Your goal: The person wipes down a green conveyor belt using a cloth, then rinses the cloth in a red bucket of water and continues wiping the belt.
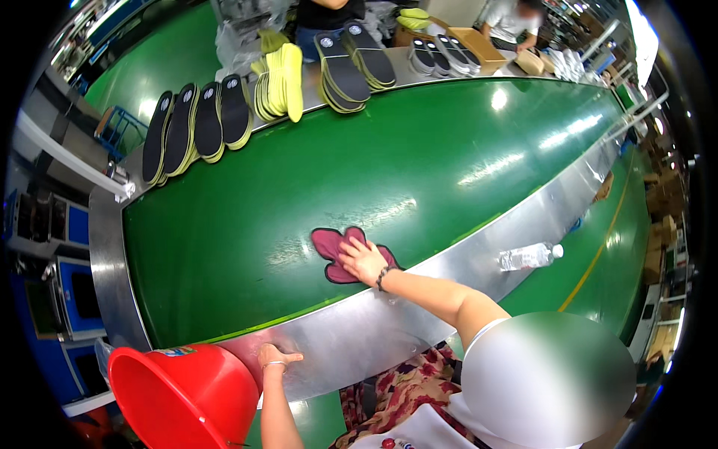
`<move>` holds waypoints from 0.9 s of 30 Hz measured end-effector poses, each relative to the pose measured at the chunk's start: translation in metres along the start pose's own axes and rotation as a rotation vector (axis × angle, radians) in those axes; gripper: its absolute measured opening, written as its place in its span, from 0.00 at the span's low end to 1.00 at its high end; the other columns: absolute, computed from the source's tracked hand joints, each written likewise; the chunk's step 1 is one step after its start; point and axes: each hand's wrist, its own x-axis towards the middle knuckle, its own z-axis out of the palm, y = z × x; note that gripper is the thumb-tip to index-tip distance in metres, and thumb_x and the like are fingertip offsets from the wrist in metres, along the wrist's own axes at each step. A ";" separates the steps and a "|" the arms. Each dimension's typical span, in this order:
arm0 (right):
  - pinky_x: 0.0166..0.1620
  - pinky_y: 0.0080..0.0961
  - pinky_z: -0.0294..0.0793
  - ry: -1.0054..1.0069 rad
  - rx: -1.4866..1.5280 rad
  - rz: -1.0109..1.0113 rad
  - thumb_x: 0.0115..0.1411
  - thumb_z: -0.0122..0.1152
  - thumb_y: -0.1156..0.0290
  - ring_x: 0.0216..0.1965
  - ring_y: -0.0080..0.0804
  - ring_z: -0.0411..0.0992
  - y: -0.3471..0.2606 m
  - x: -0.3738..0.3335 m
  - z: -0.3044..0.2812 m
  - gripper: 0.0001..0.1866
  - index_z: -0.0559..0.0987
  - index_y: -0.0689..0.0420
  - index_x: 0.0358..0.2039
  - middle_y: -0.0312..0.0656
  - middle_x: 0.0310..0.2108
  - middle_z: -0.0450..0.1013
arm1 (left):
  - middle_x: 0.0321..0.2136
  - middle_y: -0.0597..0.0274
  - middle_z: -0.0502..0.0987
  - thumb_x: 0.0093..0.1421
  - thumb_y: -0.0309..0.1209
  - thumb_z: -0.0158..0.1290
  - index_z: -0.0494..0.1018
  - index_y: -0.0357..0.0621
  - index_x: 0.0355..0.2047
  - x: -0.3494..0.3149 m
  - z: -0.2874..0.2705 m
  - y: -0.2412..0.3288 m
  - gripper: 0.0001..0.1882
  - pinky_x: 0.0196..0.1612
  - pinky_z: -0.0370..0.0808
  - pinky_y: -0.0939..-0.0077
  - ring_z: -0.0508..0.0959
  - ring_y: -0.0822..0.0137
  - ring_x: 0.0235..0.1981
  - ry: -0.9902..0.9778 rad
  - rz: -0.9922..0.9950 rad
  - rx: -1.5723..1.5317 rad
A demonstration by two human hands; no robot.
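My right hand (363, 262) lies on dark red fabric pieces (326, 242) with black edging, its fingers spread over them. The rounded lobes of these pieces rest flat on the green belt (247, 224), close to its near edge. Over on the left, my left hand (277, 356) rests on the metal border (351, 337) beside a red bucket (187, 389). Its thumb points right, and nothing shows in its grasp.
Stacks of black insoles (211, 120) and yellow insoles (280, 84) line the far metal ledge. A clear plastic bottle (529, 257) lies at the right border. Beyond the belt are a cardboard box (479, 49) and a seated person (512, 22); another person (329, 15) stands there.
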 end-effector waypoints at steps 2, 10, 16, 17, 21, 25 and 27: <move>0.62 0.59 0.52 -0.038 -0.017 0.071 0.64 0.47 0.57 0.68 0.43 0.47 -0.027 -0.029 0.008 0.21 0.70 0.45 0.57 0.40 0.64 0.56 | 0.36 0.44 0.79 0.19 0.57 0.74 0.77 0.32 0.33 0.006 0.002 -0.005 0.46 0.46 0.74 0.63 0.79 0.50 0.41 0.011 -0.027 0.036; 0.63 0.53 0.49 0.152 -0.030 0.121 0.64 0.44 0.54 0.67 0.48 0.49 -0.045 -0.062 0.025 0.24 0.69 0.45 0.59 0.47 0.65 0.54 | 0.34 0.48 0.81 0.22 0.55 0.74 0.79 0.35 0.32 -0.004 -0.012 -0.002 0.41 0.42 0.76 0.66 0.81 0.54 0.37 0.025 0.105 0.011; 0.62 0.51 0.54 0.273 0.003 0.125 0.62 0.47 0.56 0.65 0.49 0.53 -0.041 -0.070 0.029 0.22 0.73 0.47 0.55 0.46 0.62 0.60 | 0.35 0.52 0.81 0.24 0.53 0.74 0.79 0.38 0.35 -0.006 -0.017 0.013 0.39 0.42 0.76 0.67 0.81 0.57 0.37 -0.080 -0.016 0.031; 0.62 0.51 0.54 0.275 0.002 0.125 0.62 0.47 0.56 0.65 0.48 0.53 -0.043 -0.068 0.028 0.22 0.73 0.47 0.54 0.45 0.62 0.60 | 0.36 0.52 0.81 0.24 0.53 0.74 0.79 0.38 0.36 -0.002 -0.016 0.008 0.40 0.43 0.76 0.67 0.81 0.58 0.38 -0.079 -0.037 0.043; 0.63 0.50 0.52 0.247 0.008 0.126 0.63 0.47 0.56 0.66 0.48 0.52 -0.047 -0.064 0.026 0.21 0.73 0.46 0.55 0.45 0.62 0.60 | 0.36 0.49 0.81 0.24 0.56 0.74 0.79 0.33 0.33 0.007 -0.013 -0.004 0.42 0.43 0.76 0.67 0.81 0.57 0.38 -0.052 -0.011 0.096; 0.65 0.51 0.49 0.163 0.041 0.144 0.64 0.44 0.55 0.67 0.49 0.48 -0.045 -0.067 0.021 0.23 0.71 0.47 0.57 0.45 0.64 0.56 | 0.43 0.44 0.78 0.23 0.59 0.72 0.77 0.31 0.40 -0.011 -0.030 0.021 0.49 0.46 0.76 0.68 0.80 0.56 0.44 -0.097 -0.056 0.137; 0.65 0.51 0.49 0.171 0.035 0.146 0.64 0.44 0.55 0.67 0.49 0.48 -0.044 -0.070 0.020 0.23 0.71 0.47 0.57 0.46 0.64 0.56 | 0.41 0.48 0.79 0.23 0.57 0.73 0.78 0.34 0.40 -0.015 -0.033 0.029 0.47 0.46 0.76 0.67 0.80 0.57 0.43 -0.104 -0.064 0.098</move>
